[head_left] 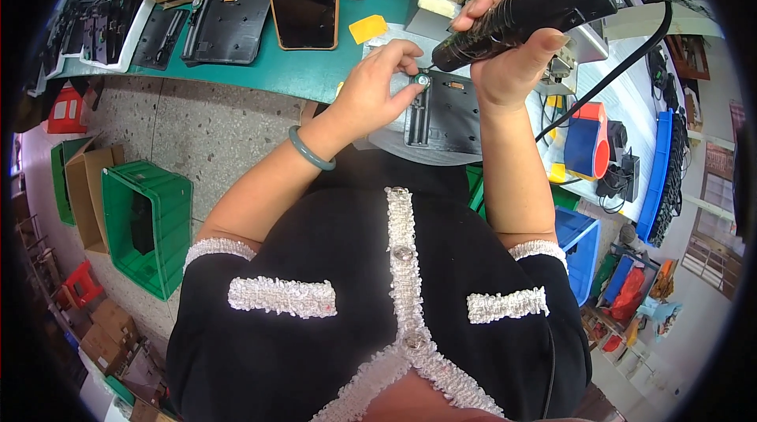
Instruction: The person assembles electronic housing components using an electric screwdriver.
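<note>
1. Head view: the right hand (512,59) is wrapped tight around a black, ribbed electric screwdriver with a trailing cable (524,16), tilted so its tip points down at the near corner of a dark grey moulded plastic panel (445,110)
2. The left hand (378,87) is closed in a pinch, thumb and forefinger on a small round silvery fitting (423,80) right at the tip, seemingly to steady it
3. The panel lies flat on a pale round pad at the near edge of the teal tabletop (292,67), close to the body, within easy reach
4. More dark panels (225,24) lie in a row further left, and a green plastic crate (150,225) stands on the floor below
</note>
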Available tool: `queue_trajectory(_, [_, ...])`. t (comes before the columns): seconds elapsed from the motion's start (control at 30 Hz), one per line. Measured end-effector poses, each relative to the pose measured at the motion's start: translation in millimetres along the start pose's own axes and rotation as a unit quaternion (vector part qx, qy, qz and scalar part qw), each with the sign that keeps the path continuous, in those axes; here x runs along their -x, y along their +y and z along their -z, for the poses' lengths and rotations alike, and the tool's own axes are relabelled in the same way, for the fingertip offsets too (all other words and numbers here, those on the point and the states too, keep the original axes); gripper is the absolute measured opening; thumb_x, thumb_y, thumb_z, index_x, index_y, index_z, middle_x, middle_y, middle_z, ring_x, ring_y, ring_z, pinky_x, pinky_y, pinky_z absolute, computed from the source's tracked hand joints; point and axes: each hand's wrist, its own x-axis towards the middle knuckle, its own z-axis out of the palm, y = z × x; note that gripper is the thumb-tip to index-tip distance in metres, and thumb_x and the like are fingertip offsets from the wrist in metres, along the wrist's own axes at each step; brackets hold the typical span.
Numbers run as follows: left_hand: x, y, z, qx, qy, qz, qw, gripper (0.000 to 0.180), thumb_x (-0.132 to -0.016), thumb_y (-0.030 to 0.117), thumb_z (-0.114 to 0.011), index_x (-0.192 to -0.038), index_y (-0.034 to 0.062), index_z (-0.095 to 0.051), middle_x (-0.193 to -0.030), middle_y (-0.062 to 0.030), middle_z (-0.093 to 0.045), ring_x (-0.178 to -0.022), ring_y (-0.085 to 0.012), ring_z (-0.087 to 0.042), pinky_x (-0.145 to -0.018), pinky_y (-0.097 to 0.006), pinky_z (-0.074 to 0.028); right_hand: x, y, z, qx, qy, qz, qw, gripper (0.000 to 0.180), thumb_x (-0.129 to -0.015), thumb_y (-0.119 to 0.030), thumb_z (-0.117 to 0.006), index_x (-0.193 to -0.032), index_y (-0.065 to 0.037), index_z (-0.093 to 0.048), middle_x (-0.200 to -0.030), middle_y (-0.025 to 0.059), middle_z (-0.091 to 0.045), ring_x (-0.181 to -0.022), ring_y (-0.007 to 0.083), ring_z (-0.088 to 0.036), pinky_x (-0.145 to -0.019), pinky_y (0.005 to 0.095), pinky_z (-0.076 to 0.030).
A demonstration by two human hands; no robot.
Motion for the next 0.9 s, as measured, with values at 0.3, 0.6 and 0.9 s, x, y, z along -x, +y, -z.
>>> queue_trajectory(0.3, [-1, -1, 0, -0.007, -0.003, 0.007, 1.000, 0.037, -0.077, 0.006, -0.070, -0.110, 0.0021, -0.052, -0.092, -0.0092, -0.063, -0.090, -0.0218, -0.064, -0.083, -0.033, -0.049, 2, 6, 0, -0.007, -0.001, -0.010, 1.000, 0.088, -0.070, -0.084, -0.051, -0.111, -0.006, -0.051, -0.078, 0.0090, -0.057, -0.063, 0.0195, -0.060, -0.062, 0.0304, -0.051])
queue_trajectory(0.6, [0, -2, 0, -0.008, -0.003, 0.005, 1.000, 0.040, -0.076, 0.002, -0.070, -0.112, 0.0004, -0.052, -0.096, -0.0111, -0.062, -0.091, -0.0227, -0.064, -0.084, -0.033, -0.049, 9, -2, -14, 0.040, -0.041, -0.035, 0.998, 0.091, -0.065, -0.085, -0.055, -0.107, -0.005, -0.049, -0.077, 0.0094, -0.056, -0.064, 0.0168, -0.061, -0.058, 0.0265, -0.051])
queue_trajectory(0.9, [0, 3, -3, 0.014, 0.029, -0.013, 0.999, 0.039, -0.075, 0.004, -0.069, -0.109, 0.0038, -0.051, -0.090, -0.0120, -0.062, -0.089, -0.0286, -0.062, -0.080, -0.037, -0.049, 17, -2, -21, 0.030, -0.038, -0.039, 0.998, 0.090, -0.064, -0.084, -0.057, -0.104, -0.004, -0.048, -0.077, 0.0098, -0.057, -0.063, 0.0169, -0.060, -0.055, 0.0261, -0.051])
